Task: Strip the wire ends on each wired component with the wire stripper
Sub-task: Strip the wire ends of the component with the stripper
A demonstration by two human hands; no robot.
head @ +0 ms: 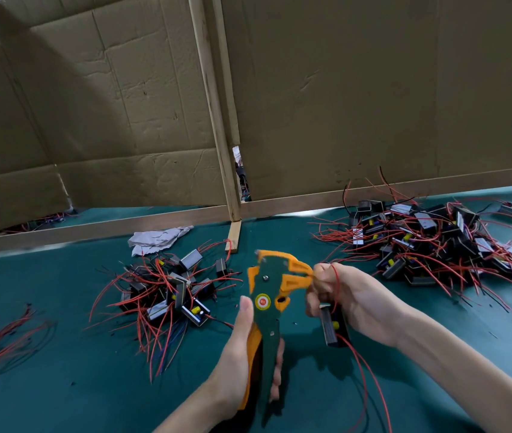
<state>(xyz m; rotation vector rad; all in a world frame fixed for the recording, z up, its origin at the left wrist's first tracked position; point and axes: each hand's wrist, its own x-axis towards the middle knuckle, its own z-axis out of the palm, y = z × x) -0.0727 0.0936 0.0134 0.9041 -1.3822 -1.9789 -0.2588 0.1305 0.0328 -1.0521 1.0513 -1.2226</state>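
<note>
- Firmly, the wire stripper [266, 310] was held upright by its handles, the left hand [236, 354] wrapped in a closed grip round them.
- Just right of that grip, a wired component [329, 329] was clasped in the right hand [357, 301], its red wire [335, 278] pinched at the stripper's orange jaws.
- Beyond the left grip a small pile [170, 292] was seen on the green tabletop [76, 401], and beyond the right grip a bigger heap [429, 245].

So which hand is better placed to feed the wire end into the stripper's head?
Right. The right hand pinches the red wire beside the wire stripper's orange head, with the component held below. The left hand grips the handles lower down, so it likely only squeezes.
</note>
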